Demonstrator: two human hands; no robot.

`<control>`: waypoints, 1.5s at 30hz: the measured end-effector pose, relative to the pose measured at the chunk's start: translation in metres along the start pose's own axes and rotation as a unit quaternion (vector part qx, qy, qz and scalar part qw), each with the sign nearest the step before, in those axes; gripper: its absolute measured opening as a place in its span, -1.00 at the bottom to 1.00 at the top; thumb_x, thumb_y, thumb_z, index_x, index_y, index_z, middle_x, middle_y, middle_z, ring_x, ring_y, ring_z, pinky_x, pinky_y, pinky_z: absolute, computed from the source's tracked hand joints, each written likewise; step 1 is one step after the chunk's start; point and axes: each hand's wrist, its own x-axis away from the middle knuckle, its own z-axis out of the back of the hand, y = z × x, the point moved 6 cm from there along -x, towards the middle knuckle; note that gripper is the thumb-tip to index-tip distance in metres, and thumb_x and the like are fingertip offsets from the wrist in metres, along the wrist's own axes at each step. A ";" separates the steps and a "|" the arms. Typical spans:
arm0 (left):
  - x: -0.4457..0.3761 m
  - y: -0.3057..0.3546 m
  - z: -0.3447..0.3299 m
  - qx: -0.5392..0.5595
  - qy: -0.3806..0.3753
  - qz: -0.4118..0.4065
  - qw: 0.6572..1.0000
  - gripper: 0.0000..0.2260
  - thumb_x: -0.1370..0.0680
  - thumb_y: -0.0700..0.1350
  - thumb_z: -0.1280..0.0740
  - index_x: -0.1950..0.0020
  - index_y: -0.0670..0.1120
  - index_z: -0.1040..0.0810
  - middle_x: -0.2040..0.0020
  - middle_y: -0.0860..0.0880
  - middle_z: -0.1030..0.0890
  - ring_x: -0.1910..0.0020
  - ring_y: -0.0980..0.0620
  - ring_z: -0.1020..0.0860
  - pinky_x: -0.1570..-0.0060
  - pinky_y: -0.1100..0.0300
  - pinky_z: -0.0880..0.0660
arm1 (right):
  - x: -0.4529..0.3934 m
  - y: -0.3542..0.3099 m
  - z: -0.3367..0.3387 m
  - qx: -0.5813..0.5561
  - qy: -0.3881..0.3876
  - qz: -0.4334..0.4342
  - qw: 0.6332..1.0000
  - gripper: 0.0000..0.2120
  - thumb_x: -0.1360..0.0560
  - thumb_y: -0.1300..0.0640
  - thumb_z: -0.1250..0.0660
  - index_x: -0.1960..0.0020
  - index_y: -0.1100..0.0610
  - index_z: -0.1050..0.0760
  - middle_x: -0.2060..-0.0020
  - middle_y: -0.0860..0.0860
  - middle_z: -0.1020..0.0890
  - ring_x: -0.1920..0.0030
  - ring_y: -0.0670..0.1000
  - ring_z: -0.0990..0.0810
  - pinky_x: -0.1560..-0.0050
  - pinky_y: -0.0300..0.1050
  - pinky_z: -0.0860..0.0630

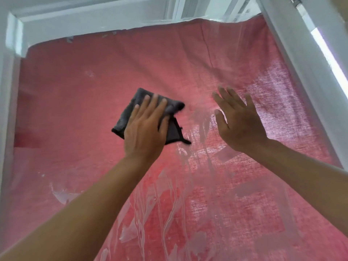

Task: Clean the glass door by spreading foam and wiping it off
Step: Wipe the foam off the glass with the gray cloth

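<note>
- Centre of the frame: the left hand (145,129) lies flat on a dark grey cloth (135,112), fingers straight and slightly fanned, palm pressing the cloth against the glass door (75,91).
- The cloth is bunched and folded, its edges poking out on the upper left and lower right of the hand; a thin dark corner trails off toward the lower right.
- Right of centre, the right hand (239,123) is up with its fingers spread and straight, holding nothing; whether the palm actually touches the pane, I cannot tell.
- The two hands sit near each other, with a band of wet glass between them.
- Foam (169,213) shows as white streaks and runs from between the hands down into the lower centre and lower right of the frame, with a smaller smear at lower left.
- The glass in the upper left and around the cloth looks far less streaked than the lower half.
- Behind the pane hangs a pink-red woven curtain (188,59), filling nearly the whole door; its top edge sags along the upper frame.
- A white door frame (90,21) borders the glass along the top, left and upper right.
</note>
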 end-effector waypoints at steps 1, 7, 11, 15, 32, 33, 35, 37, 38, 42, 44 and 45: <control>-0.007 0.000 -0.001 0.002 0.014 0.062 0.998 -0.60 -0.71 -0.07 -0.23 -0.56 -0.08 -0.42 -0.59 -0.07 -0.33 -0.62 -0.05 -0.21 -0.62 0.01 -0.06 | 0.000 -0.001 -0.001 -0.001 -0.001 0.000 1.000 -0.50 -0.69 0.11 -0.12 -0.62 0.12 -0.22 -0.63 0.04 -0.19 -0.64 0.06 -0.09 -0.62 0.26 0.06; -0.027 0.029 -0.027 -0.006 -0.011 0.056 0.998 -0.59 -0.72 -0.02 -0.19 -0.57 -0.03 -0.40 -0.63 -0.11 -0.26 -0.64 -0.11 -0.15 -0.63 -0.01 -0.02 | 0.000 0.005 0.002 -0.010 -0.004 0.021 1.000 -0.52 -0.69 0.10 -0.13 -0.60 0.11 -0.26 -0.61 0.03 -0.23 -0.63 0.06 -0.13 -0.62 0.23 0.02; 0.009 0.046 -0.028 -0.022 -0.058 -0.145 0.988 -0.63 -0.67 -0.03 -0.25 -0.47 -0.07 -0.53 -0.54 -0.11 -0.41 -0.56 -0.13 -0.34 -0.57 -0.08 -0.23 | 0.002 0.016 0.007 -0.028 0.003 0.042 0.999 -0.51 -0.65 0.04 -0.08 -0.56 0.11 -0.35 -0.59 0.02 -0.31 -0.62 0.04 -0.18 -0.61 0.20 -0.03; 0.015 0.048 -0.025 -0.028 -0.022 -0.054 0.998 -0.62 -0.68 -0.06 -0.24 -0.49 -0.08 -0.50 -0.54 -0.10 -0.42 -0.57 -0.11 -0.32 -0.58 -0.09 -0.20 | 0.003 0.035 0.013 -0.023 0.010 0.044 0.999 -0.53 -0.67 0.03 -0.12 -0.56 0.07 -0.34 -0.60 0.02 -0.29 -0.63 0.05 -0.14 -0.61 0.30 0.05; 0.012 0.079 -0.042 -0.043 -0.019 0.002 0.999 -0.63 -0.70 -0.06 -0.24 -0.52 -0.03 -0.47 -0.57 -0.08 -0.36 -0.60 -0.11 -0.25 -0.60 -0.08 -0.15 | 0.008 0.058 0.021 -0.055 -0.005 0.067 0.996 -0.53 -0.68 0.04 -0.15 -0.58 0.09 -0.31 -0.61 0.05 -0.25 -0.64 0.07 -0.12 -0.61 0.29 0.08; 0.001 0.078 -0.042 -0.035 0.008 0.064 0.997 -0.63 -0.70 -0.07 -0.23 -0.53 -0.01 -0.46 -0.58 -0.07 -0.35 -0.62 -0.09 -0.22 -0.61 -0.06 -0.11 | 0.008 0.059 0.021 -0.049 -0.007 0.063 0.997 -0.52 -0.69 0.02 -0.15 -0.58 0.07 -0.30 -0.62 0.04 -0.23 -0.64 0.06 -0.10 -0.61 0.30 0.09; -0.022 0.074 -0.047 -0.024 0.035 0.169 0.985 -0.61 -0.72 -0.04 -0.19 -0.56 0.04 -0.41 -0.62 -0.05 -0.29 -0.64 -0.07 -0.15 -0.62 -0.03 -0.02 | 0.009 0.059 0.020 -0.042 -0.005 0.067 0.997 -0.52 -0.69 0.02 -0.13 -0.59 0.06 -0.29 -0.62 0.04 -0.22 -0.64 0.06 -0.10 -0.60 0.32 0.09; -0.033 0.079 -0.055 -0.031 0.033 0.198 0.979 -0.61 -0.72 -0.01 -0.16 -0.57 0.06 -0.39 -0.64 -0.06 -0.24 -0.65 -0.09 -0.10 -0.62 -0.03 0.02 | 0.009 0.058 0.019 -0.038 0.003 0.073 0.997 -0.53 -0.69 0.02 -0.14 -0.59 0.07 -0.30 -0.62 0.05 -0.23 -0.64 0.07 -0.11 -0.60 0.33 0.07; -0.032 0.085 -0.059 -0.037 0.026 0.177 0.983 -0.60 -0.72 0.00 -0.17 -0.57 0.06 -0.39 -0.64 -0.08 -0.23 -0.65 -0.11 -0.10 -0.62 -0.05 0.01 | 0.009 0.058 0.019 -0.037 0.009 0.075 0.996 -0.53 -0.69 0.03 -0.14 -0.59 0.07 -0.31 -0.61 0.05 -0.25 -0.64 0.07 -0.13 -0.60 0.33 0.06; 0.004 0.105 -0.060 -0.051 -0.041 -0.066 0.996 -0.61 -0.69 0.00 -0.20 -0.52 0.00 -0.46 -0.59 -0.10 -0.33 -0.61 -0.13 -0.24 -0.60 -0.09 -0.14 | 0.012 0.061 0.019 -0.037 0.022 0.078 0.996 -0.53 -0.68 0.05 -0.17 -0.57 0.09 -0.33 -0.60 0.06 -0.28 -0.62 0.08 -0.18 -0.59 0.33 0.01; 0.016 0.094 -0.053 -0.063 -0.073 -0.133 0.986 -0.61 -0.69 0.02 -0.19 -0.51 -0.02 -0.48 -0.57 -0.08 -0.35 -0.60 -0.12 -0.27 -0.58 -0.11 -0.19 | 0.012 0.061 0.020 -0.037 0.017 0.081 0.996 -0.53 -0.68 0.05 -0.17 -0.58 0.09 -0.32 -0.60 0.06 -0.28 -0.62 0.09 -0.17 -0.59 0.32 0.00; 0.017 0.086 -0.049 -0.068 -0.076 -0.136 0.985 -0.61 -0.69 0.02 -0.19 -0.51 -0.02 -0.47 -0.57 -0.08 -0.35 -0.60 -0.11 -0.27 -0.58 -0.13 -0.19 | 0.012 0.061 0.020 -0.039 0.014 0.081 0.996 -0.52 -0.68 0.05 -0.16 -0.58 0.09 -0.32 -0.60 0.06 -0.27 -0.63 0.09 -0.16 -0.59 0.32 0.01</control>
